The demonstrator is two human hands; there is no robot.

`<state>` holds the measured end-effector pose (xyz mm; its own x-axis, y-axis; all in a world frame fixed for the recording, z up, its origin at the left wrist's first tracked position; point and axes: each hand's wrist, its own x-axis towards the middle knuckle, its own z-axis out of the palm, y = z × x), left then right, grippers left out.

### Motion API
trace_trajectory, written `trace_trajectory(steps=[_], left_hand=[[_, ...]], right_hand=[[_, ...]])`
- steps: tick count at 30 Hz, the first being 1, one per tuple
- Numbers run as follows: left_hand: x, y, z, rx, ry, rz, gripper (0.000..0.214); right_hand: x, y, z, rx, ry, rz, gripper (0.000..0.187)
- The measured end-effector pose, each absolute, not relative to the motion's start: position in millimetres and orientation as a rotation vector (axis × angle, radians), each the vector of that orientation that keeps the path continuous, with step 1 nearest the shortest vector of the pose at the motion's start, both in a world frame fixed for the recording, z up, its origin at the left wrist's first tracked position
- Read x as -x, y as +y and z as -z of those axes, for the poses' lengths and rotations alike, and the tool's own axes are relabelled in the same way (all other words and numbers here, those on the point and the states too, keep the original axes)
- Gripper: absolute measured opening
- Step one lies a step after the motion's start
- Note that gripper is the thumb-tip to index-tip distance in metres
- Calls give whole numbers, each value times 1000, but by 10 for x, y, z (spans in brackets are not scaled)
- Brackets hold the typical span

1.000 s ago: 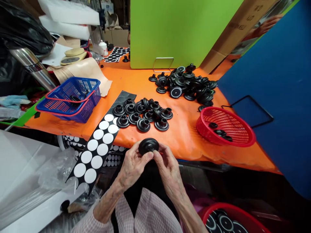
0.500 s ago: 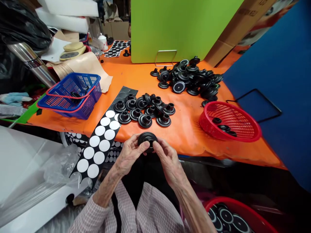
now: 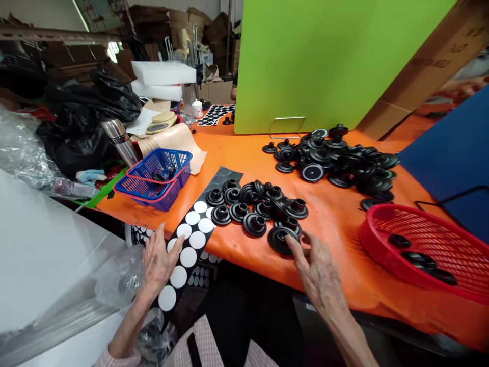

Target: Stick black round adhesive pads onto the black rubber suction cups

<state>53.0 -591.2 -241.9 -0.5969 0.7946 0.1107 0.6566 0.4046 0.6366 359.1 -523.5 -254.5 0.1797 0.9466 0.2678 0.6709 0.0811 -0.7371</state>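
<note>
My left hand (image 3: 160,259) is open, fingers apart, over the left edge of a black strip with white round stickers (image 3: 188,257). The strip slants across the table's front edge. My right hand (image 3: 321,270) grips a black flanged disc (image 3: 280,240) by its right side, the thumb against it and the other fingers partly hidden. This disc has a raised hollow hub and sits at the front of a group of similar black flanged discs (image 3: 255,224), most with their hubs up.
A larger heap of black discs (image 3: 344,158) lies farther back before a green panel (image 3: 305,66). A red basket (image 3: 416,219) with several black pieces stands at right, a blue basket (image 3: 153,191) at left. Behind it are brown paper (image 3: 183,140) and a steel flask (image 3: 120,142).
My hands have parted. The right one has carried the black disc forward and right to the group; the left has moved left to the sticker strip. The view has shifted.
</note>
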Motion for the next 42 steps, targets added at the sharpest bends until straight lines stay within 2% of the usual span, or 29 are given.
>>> trace_trajectory(steps=[2,4,6,12,22,26,31,36,39,42], left_hand=[[-337,-5912,2551,-1176,2257,-1032,66],[-266,-5906,2617,-1084,2094,-1138,56],[-275,-5903,2619,-1052,2051,-1211,46],[-355,-5935,2572,-1054,2075,-1256,42],[-66,-6283,2672,-983,2126,-1169,41],[132,-6493,2678,-961,2116,-1001,43],[154,-6112,2484,-1043,2012,-938,44],[36,-5597,2383,-1164,2187,-881,43],[-8,-5561,2398,-1199,2149,-863,39],[-36,-5602,2365,-1217,2003,-838,34]], right_hand=[[-3457,-5232,2474,1611,-1683,-74,52],[-3163,-5202,2387,1442,-1829,68,40],[-2758,-5102,2324,1259,-2019,38,32],[-1849,-4526,2364,1216,-2408,-43,40],[-2293,-4354,2486,1160,-2491,-85,37],[-2314,-4330,2490,1096,-2519,-45,33],[-2310,-4371,2534,1065,-2471,-26,34],[-2278,-4406,2515,1170,-2487,150,35],[-2145,-4307,2453,1217,-2512,237,38],[-1994,-4151,2410,1190,-2597,145,39]])
